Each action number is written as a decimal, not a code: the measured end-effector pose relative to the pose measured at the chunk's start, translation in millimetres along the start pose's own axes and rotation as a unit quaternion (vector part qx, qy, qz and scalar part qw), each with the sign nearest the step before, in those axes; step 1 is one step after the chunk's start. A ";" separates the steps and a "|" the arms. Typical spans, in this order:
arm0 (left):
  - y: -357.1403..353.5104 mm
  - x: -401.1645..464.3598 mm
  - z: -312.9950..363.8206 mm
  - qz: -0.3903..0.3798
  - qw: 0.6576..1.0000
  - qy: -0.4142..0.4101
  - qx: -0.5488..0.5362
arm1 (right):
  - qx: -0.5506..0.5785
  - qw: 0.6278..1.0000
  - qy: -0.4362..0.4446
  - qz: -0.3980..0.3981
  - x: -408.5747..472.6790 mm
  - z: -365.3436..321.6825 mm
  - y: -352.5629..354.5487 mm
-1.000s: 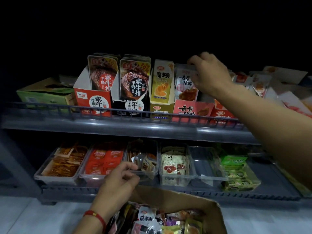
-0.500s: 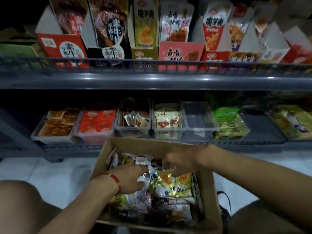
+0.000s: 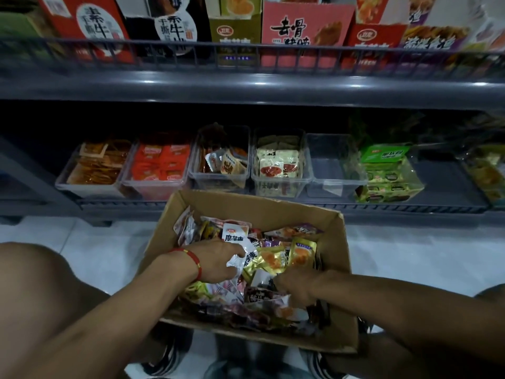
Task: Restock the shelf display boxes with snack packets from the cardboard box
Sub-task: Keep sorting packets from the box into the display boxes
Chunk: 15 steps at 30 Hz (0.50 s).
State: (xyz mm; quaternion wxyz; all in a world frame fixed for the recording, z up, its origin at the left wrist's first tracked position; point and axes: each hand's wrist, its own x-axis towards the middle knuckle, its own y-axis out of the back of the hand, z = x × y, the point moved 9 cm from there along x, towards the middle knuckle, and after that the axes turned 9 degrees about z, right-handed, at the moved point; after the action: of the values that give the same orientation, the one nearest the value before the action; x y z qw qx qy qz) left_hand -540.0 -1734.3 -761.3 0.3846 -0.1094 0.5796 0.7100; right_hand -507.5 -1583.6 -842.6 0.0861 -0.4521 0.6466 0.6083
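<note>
Dim shop aisle, pale tiled floor (image 3: 90, 242), grey two-tier shelf (image 3: 246, 88) filling the far side. Top tier: row of upright display boxes (image 3: 306, 31) behind a rail, packets showing in most; tops cropped, so fill level unclear. Lower tier: clear tubs (image 3: 221, 165), left ones well stocked, one tub right of centre (image 3: 334, 165) looks empty.

Cardboard box (image 3: 338, 274) sits near, on the floor between the knees, heaped with mixed snack packets (image 3: 273, 258). So plenty left to shelve; task looks mid-way at best.

Left hand (image 3: 216, 262), red string at the wrist, fingers curled on a white packet (image 3: 236, 237) at the pile's top. Right hand (image 3: 293, 287) is dug into the near-right packets, knuckles up; can't tell what it holds, if anything.
</note>
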 end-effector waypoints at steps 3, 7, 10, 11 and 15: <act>-3.4 1.1 -2.5 -0.002 1.000 0.006 -0.018 | 0.006 1.000 -0.008 0.008 2.4 0.2 5.2; 4.5 3.3 -5.2 0.045 0.994 0.023 -0.099 | 0.082 0.992 0.017 0.096 1.0 6.8 56.9; 18.0 1.2 -4.6 0.100 0.971 0.024 -0.214 | 0.223 0.963 0.058 0.140 -13.9 9.6 92.1; 21.6 0.2 -6.5 0.115 0.955 0.035 -0.271 | 0.272 0.949 0.061 0.149 -19.4 10.4 101.2; 35.1 -1.6 -18.9 0.163 0.854 0.062 -0.489 | 0.408 0.884 0.041 0.223 -36.5 17.0 130.5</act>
State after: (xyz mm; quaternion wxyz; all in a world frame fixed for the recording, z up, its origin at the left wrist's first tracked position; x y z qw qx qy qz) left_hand -568.1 -1753.2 -740.1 0.1235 -0.2307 0.1893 0.9464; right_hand -583.8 -1570.8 -730.1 0.0984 -0.2458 0.9245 0.2744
